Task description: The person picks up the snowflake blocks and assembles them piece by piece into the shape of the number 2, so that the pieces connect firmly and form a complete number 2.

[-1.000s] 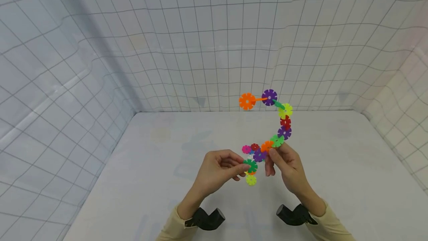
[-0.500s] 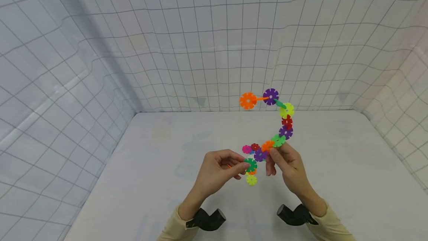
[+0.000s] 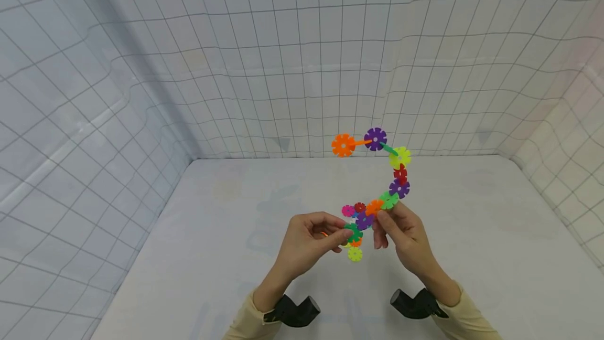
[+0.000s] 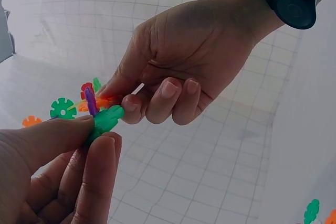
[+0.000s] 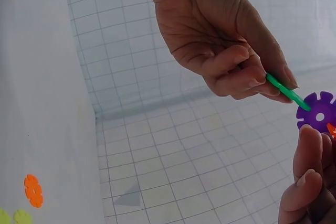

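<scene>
A curved chain of slotted snowflake discs rises from between the hands, with an orange disc [image 3: 343,145] at its far end. My right hand [image 3: 409,235] pinches the orange disc [image 3: 375,207] near the chain's lower end. Beyond that sits a purple disc [image 3: 364,220], the lowest link. My left hand [image 3: 304,245] holds a green disc [image 3: 354,232] between thumb and fingers. In the right wrist view the green disc [image 5: 286,92], seen edge-on, meets the rim of the purple disc [image 5: 319,113]. How deep their slots engage cannot be told.
Loose discs lie on the white table [image 3: 226,256] behind and below the hands, among them a pink disc [image 3: 347,211], a dark red disc [image 3: 360,207] and a yellow disc [image 3: 355,254]. White grid-patterned sheeting [image 3: 306,67] rises around the table's back and sides.
The chain's upper part shifts slightly right, then swings back left and a little lower. The right hand moves slightly left, while the left hand stays nearly in place; both keep their hold.
</scene>
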`<state>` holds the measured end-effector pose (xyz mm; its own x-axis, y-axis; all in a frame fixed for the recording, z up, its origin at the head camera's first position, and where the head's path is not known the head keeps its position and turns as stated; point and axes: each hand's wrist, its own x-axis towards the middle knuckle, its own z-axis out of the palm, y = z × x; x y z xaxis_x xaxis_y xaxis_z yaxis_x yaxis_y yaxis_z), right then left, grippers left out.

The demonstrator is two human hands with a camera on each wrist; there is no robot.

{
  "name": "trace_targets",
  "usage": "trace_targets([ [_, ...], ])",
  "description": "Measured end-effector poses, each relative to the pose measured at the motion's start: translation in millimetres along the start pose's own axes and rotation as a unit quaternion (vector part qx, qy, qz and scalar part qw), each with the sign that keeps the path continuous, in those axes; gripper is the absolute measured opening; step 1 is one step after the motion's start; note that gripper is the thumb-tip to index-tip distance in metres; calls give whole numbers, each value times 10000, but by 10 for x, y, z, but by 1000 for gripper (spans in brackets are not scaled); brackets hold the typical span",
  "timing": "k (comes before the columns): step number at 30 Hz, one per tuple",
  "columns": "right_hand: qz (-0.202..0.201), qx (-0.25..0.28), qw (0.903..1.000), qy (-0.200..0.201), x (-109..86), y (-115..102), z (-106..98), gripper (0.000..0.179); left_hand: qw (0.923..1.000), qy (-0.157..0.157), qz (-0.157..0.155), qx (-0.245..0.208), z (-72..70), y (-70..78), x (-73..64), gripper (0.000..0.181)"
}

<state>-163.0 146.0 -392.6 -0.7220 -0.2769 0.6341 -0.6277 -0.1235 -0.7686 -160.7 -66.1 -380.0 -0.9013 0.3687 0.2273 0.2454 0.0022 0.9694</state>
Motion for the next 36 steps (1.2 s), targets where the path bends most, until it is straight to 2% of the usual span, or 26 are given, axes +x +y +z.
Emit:
trace_targets([
  [6, 19, -313, 9995, 73, -23, 16, 18, 11, 9992, 173, 353, -121, 37, -8, -5, 13],
  [10, 172, -581, 9979, 223, -41, 23, 24, 12, 9977, 306, 527, -291, 78, -39, 1, 12],
  [17, 277, -658, 9970, 312, -47, 16, 56, 17, 9965, 450, 545, -445, 116, -87, 9, 11],
  [23, -133, -342, 9989, 301, -48, 58, 85, 18, 9949, 550, 587, -611, 129, -111, 16, 10],
  [27, -263, -391, 9986, 251, -50, 92, 82, 20, 9944, 583, 543, -701, 130, -114, 21, 10],
  [32, -254, -427, 9985, 216, -42, 71, 89, 20, 9946, 559, 439, -757, 115, -112, 30, 10],
  [36, 34, -490, 9985, 238, -32, 30, 100, 20, 9942, 513, 541, -780, 105, -125, 39, 10],
])
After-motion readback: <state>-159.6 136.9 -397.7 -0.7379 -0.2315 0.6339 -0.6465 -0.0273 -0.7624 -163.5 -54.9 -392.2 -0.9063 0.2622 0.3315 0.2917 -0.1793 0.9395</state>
